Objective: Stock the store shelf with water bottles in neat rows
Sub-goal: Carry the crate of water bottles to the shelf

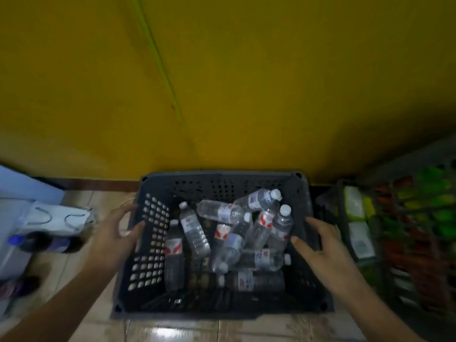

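Head view: your left hand (pixel 116 233) hangs at the crate's (pixel 222 180) left wall, fingers loose, gripping nothing. Your right hand (pixel 320 245) sits over the right wall, fingers relaxed, also released. Water bottles (pixel 222 238) lie jumbled inside the crate on the tiled floor (pixel 172 329), against the yellow wall (pixel 246 82). Shelf (pixel 407 230) at right, blurred.

You have one dark grey perforated plastic crate (pixel 150 243) holding about nine clear plastic water bottles (pixel 193 230) with white caps, and your two bare hands (pixel 116 233) flank it.
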`<state>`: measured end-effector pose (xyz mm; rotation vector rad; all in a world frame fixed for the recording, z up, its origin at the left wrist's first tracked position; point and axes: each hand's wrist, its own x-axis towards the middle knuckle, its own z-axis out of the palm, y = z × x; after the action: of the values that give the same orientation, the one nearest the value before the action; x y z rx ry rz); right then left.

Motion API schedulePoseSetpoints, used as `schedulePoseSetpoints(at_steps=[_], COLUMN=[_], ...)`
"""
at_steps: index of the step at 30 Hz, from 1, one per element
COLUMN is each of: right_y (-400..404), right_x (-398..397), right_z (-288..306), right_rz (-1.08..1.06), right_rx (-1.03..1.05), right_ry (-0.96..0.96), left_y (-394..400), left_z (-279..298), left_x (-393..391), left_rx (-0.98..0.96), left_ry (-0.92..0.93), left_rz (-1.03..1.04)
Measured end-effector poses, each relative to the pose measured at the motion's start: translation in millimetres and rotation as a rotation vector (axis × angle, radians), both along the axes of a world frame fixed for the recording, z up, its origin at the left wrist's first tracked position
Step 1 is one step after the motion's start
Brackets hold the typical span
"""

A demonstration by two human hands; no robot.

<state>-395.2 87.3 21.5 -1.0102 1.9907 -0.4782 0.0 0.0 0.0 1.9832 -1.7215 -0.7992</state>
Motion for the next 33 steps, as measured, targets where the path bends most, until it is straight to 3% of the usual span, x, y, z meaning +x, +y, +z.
schedulePoseSetpoints(at_steps=[3,8,11,12,14,16,18,21,24,29,33], right_y=[-12.4,-7.8,-4.3,-4.4,-5.2,-5.3,-5.8,-7.5,-10.1,-11.8,-12.4], right_x=[-9.0,-22.1,-22.7,-20.2,-18.3,-18.8,-19.6,-22.1,-25.8,-28.3,-32.6], right_z=[-60.8,-116.8,-126.3,-124.9,-122.9,-121.3,-121.5,-121.9,-124.8,-134.8,-144.4], right_rz=[0.055,0.106,0.117,0.106,0.084,0.075,0.072,0.067,0.049,0.046,0.021], right_rx=[-0.165,-0.257,-0.28,-0.28,-0.3,-0.288,-0.247,-0.207,-0.19,-0.221,-0.244], right_ry=[0.165,0.129,0.154,0.172,0.18,0.166,0.166,0.141,0.109,0.141,0.188], left_y=[-17.1,-33.6,-73.8,-79.5,-67.9,-48.8,-28.4,-20.4,-17.1,-14.2,-11.9], left_z=[-63.6,-162.1,-264.8,-275.4,-269.5,-216.0,-164.4,-139.6,-122.5,-106.7,-104.3], left_x=[29.4,67.3,169.2,186.3,178.0,116.8,66.2,56.2,54.1,40.8,36.0], left_rx=[-0.11,-0.142,-0.129,-0.141,-0.149,-0.074,-0.046,0.02,0.129,0.056,0.039], left_ry=[-0.06,-0.017,-0.189,-0.172,-0.063,0.077,0.123,0.202,0.147,-0.008,0.018], left_rz=[-0.155,-0.103,-0.104,-0.08,-0.068,-0.047,-0.023,-0.062,-0.141,-0.152,-0.112])
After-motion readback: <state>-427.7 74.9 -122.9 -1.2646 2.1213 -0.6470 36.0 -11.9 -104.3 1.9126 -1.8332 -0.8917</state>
